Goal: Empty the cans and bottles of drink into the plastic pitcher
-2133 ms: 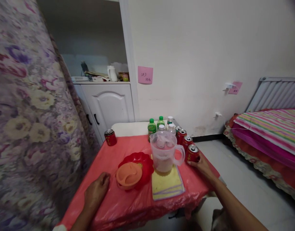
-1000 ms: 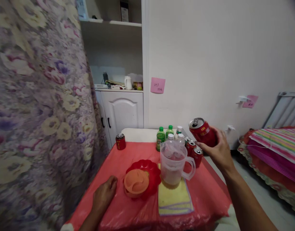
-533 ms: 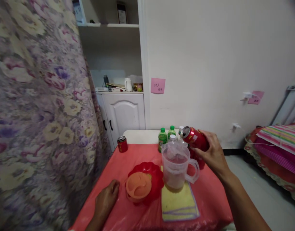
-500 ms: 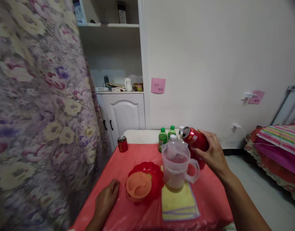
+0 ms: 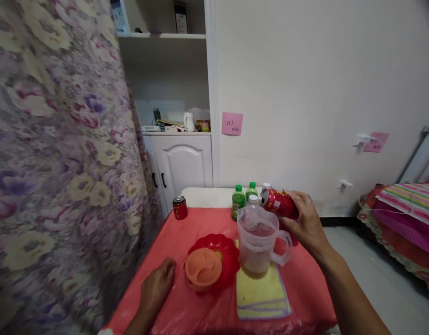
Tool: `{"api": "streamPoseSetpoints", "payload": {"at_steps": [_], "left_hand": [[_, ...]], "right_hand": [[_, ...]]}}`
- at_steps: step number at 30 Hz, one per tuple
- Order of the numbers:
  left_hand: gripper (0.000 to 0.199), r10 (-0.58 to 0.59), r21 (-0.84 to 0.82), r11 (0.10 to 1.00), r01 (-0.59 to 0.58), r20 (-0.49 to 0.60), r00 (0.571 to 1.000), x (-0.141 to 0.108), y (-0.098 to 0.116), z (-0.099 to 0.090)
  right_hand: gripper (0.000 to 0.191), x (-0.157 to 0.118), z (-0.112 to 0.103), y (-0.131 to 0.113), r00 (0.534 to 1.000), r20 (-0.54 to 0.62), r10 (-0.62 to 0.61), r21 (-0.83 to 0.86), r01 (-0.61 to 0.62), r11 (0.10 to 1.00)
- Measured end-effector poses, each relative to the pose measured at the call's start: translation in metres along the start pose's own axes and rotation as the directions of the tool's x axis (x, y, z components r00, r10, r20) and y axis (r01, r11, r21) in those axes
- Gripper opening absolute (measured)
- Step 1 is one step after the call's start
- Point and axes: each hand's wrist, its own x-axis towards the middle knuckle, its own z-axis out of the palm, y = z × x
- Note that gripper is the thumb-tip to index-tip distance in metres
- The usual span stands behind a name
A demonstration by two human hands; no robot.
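Note:
My right hand (image 5: 305, 224) is wrapped round a red drink can (image 5: 279, 204), tilted almost level. Its opened top points left, above the rim of a clear plastic measuring jug (image 5: 258, 244). The jug stands on a folded yellow cloth (image 5: 261, 295), its handle to the right, with some pale liquid low inside. Another red object behind the jug is mostly hidden. My left hand (image 5: 159, 284) rests on the table in a loose fist, with nothing seen in it. Beside it, an orange divided bowl (image 5: 203, 269) sits on a red scalloped plate (image 5: 231, 267).
Green-capped bottles (image 5: 238, 202) and white-capped bottles (image 5: 252, 200) stand behind the jug. A small dark red can (image 5: 180, 207) is at the far left of the red-covered table (image 5: 196, 222). A floral curtain (image 5: 60, 163) hangs along the left; a bed (image 5: 406, 218) is at right.
My right hand has tipped the can further, bringing its opening lower and slightly left over the jug. My left hand stays in place. The whole view has shifted slightly.

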Motion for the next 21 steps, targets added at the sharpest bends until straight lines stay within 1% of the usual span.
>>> {"api": "streamPoseSetpoints", "payload": {"at_steps": [10, 21], "left_hand": [[0.037, 0.008, -0.007, 1.000, -0.008, 0.023, 1.000, -0.0001, 0.0013, -0.0014], [0.038, -0.001, -0.003, 1.000, 0.001, 0.010, 1.000, -0.0010, 0.0047, -0.0033]], "right_hand": [[0.063, -0.0016, -0.0022, 0.0002, 0.999, 0.035, -0.022, -0.048, 0.023, 0.999], [0.068, -0.0024, -0.0013, -0.0001, 0.997, 0.049, -0.067, -0.070, 0.071, 0.995]]}}
